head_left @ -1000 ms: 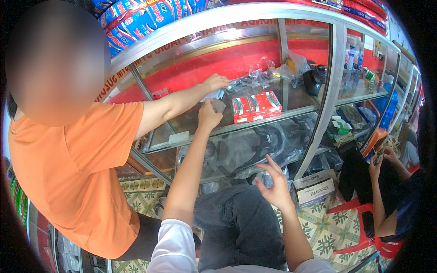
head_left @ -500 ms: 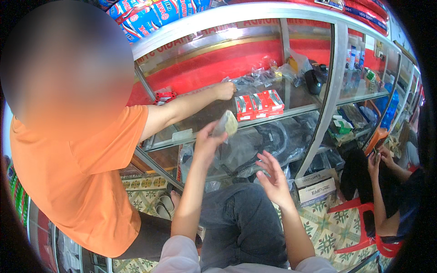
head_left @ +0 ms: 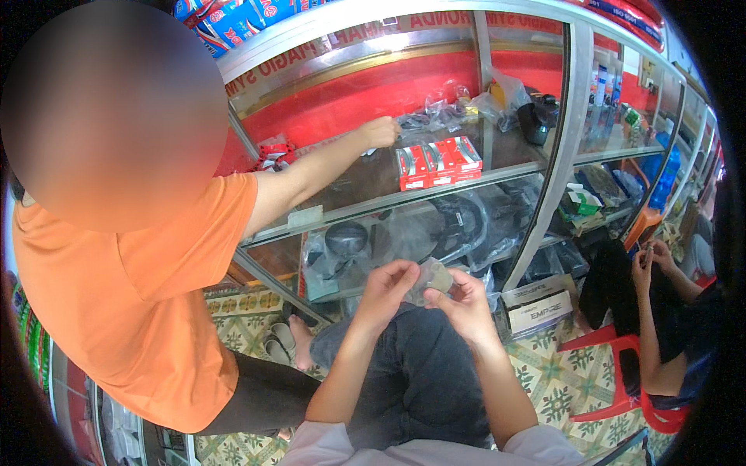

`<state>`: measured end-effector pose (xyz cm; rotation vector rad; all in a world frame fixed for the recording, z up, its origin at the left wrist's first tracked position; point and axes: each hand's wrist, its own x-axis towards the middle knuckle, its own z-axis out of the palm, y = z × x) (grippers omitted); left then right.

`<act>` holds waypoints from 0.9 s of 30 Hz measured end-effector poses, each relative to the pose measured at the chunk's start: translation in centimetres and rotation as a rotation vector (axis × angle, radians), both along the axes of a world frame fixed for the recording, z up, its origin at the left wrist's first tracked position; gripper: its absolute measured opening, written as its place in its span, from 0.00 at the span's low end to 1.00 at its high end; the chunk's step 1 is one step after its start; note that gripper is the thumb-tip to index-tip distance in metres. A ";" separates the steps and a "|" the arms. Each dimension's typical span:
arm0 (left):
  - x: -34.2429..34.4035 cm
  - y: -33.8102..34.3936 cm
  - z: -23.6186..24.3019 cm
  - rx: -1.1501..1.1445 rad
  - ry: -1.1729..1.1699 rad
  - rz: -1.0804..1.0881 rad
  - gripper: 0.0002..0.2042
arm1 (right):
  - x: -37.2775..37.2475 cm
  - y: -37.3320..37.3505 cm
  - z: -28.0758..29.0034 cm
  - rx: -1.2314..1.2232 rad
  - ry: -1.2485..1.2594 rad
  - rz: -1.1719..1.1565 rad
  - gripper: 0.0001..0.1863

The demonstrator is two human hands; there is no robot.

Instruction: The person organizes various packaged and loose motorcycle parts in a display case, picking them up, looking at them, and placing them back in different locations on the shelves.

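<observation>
Above my lap, both hands hold a small clear plastic bag with a pale, roundish flat piece in it; its exact kind I cannot make out. My left hand pinches the bag's left side between thumb and fingers. On the other side my right hand grips the bag, its thumb against the pale piece. Just beyond is a glass display case, its upper shelf carrying red and white boxes and several clear-bagged parts.
At my left, a person in an orange shirt reaches into the case. Another person sits at far right on a red plastic chair, holding a small object. A cardboard box stands on the patterned floor. Black bagged parts fill the lower shelf.
My left hand has lowered and moved right with the bag. My right hand, open and apart before, now grips it too. The other person's arm stays stretched into the case.
</observation>
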<state>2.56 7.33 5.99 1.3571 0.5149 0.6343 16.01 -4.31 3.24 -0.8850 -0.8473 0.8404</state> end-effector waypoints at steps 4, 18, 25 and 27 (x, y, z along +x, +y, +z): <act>0.4 -0.1 0.1 0.148 -0.018 -0.016 0.11 | 0.3 -0.4 0.6 0.001 0.083 0.032 0.24; 0.6 0.9 -2.7 -0.103 -0.111 -0.260 0.11 | 0.7 -1.0 1.1 0.080 -0.071 0.119 0.26; -0.2 -0.9 0.5 0.379 -0.062 -0.122 0.12 | 1.3 -1.4 1.2 0.045 0.068 0.077 0.19; -0.3 -1.4 1.2 0.453 -0.097 -0.163 0.14 | 1.7 -1.5 1.3 0.043 0.096 0.033 0.17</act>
